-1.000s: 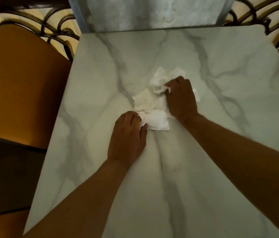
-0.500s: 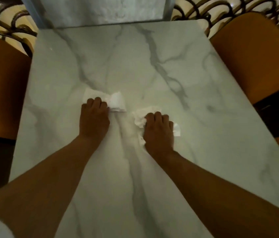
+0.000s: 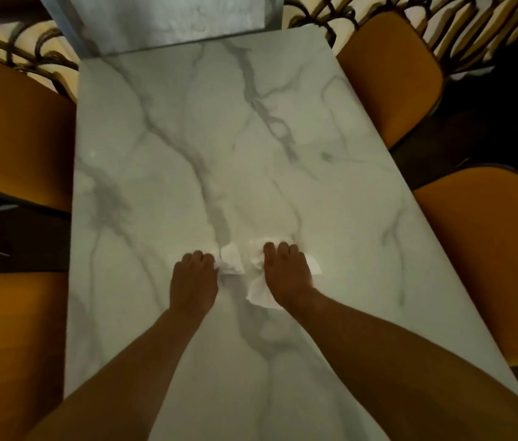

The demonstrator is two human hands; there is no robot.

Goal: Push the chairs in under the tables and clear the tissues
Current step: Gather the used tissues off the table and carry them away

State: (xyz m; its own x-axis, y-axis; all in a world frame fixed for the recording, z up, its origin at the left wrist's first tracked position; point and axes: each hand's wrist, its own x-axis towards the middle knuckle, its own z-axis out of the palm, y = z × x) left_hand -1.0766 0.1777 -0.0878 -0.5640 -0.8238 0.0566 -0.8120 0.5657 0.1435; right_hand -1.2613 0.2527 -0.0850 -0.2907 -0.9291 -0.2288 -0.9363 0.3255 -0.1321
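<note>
Crumpled white tissues lie on the white marble table [image 3: 187, 138]. My left hand [image 3: 192, 281] is closed on one tissue [image 3: 230, 262], which sticks out to the right of its fingers. My right hand [image 3: 287, 275] is closed over a second tissue [image 3: 259, 292], whose edges show on both sides of the hand. The two hands sit side by side, nearly touching. Orange chair seats flank the table: two on the left [image 3: 12, 128] [image 3: 9, 345] and two on the right [image 3: 388, 78] [image 3: 499, 249], all tucked against the table's edges.
A grey marbled pillar or wall panel [image 3: 168, 17] stands at the table's far end. Dark curved metal chair backs [image 3: 458, 30] show at the top corners. Dark floor lies between the chairs.
My hands have drawn the tissues toward me along the table and come closer together. The view has pulled back, so more of the table and all the chairs show.
</note>
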